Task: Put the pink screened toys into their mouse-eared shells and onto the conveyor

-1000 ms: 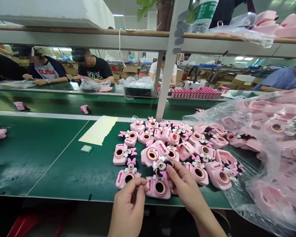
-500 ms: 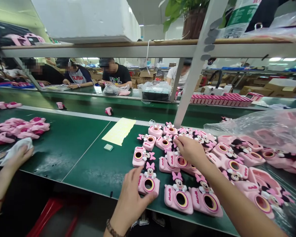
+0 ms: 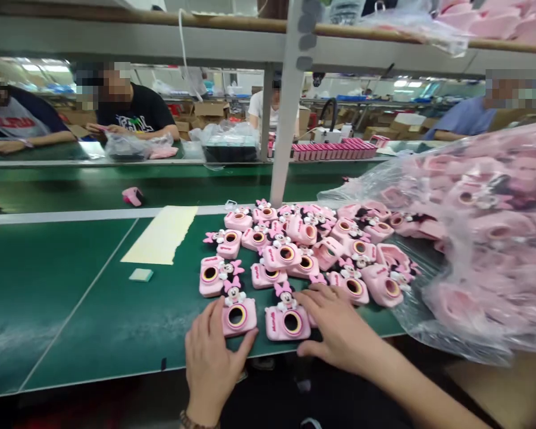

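My left hand (image 3: 214,351) is curled around a pink camera case (image 3: 245,316) with a cartoon mouse figure on top, near the table's front edge. Its fingers lie along the left side and its thumb at the lower right corner. My right hand (image 3: 333,322) spans another pink case, mostly hidden beneath it, fingers over the top and thumb below. Between the hands stands a similar case (image 3: 288,325), close to the right fingertips. Behind them several more cases (image 3: 279,256) lie in loose rows and a heap.
A large clear plastic bag (image 3: 464,298) of pink cases bulges at the right. To the left lie a yellow paper sheet (image 3: 158,235) and a small pale block (image 3: 141,274). A grey post (image 3: 286,131) rises behind the cases. Co-workers (image 3: 134,113) sit across the bench.
My right hand has come down from the heap to the front row, onto a case there. My left hand stays around its case. The view has swung right and down.
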The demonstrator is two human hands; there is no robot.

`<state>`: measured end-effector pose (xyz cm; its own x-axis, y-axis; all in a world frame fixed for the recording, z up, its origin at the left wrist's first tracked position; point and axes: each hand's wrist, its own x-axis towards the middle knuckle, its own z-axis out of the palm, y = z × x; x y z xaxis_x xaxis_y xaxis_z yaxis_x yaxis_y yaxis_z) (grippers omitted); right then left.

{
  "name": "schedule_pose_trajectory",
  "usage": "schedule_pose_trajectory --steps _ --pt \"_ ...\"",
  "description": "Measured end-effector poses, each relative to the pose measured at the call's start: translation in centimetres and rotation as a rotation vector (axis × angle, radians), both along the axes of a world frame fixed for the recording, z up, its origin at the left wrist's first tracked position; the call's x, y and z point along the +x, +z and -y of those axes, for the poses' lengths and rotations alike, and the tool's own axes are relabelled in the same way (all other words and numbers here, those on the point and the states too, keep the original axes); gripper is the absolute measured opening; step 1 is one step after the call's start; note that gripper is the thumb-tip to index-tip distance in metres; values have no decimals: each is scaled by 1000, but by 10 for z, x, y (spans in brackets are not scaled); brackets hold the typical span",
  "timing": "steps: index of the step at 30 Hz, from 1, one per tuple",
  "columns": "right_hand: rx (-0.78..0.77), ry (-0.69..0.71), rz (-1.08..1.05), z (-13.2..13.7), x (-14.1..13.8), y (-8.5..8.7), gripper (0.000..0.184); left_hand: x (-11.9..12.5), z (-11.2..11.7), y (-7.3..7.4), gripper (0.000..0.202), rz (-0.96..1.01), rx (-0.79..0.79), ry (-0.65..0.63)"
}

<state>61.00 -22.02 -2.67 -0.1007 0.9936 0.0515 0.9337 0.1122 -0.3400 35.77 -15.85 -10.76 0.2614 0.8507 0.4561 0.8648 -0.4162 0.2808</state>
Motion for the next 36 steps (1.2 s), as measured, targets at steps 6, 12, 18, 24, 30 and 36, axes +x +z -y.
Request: schedule_pose_trajectory --steps 6,12,18,24,30,36 --pt "119 32 -113 10 -20 -27 52 -4 0 -4 75 17 -24 -20" --pt "437 57 -208 -27 -32 -3 53 -7 3 -5 67 87 -56 1" --pt "375 -53 -28 -115 -64 29 55 -9 5 -2 60 76 -65 -42" --pt "235 17 85 -121 -45 45 36 -9 3 -3 63 36 -9 -30" --pt "153 -242 47 -6 19 18 41 1 1 -1 63 -34 65 17" --pt "176 -228 2 35 -1 -48 70 6 -1 2 58 -69 97 32"
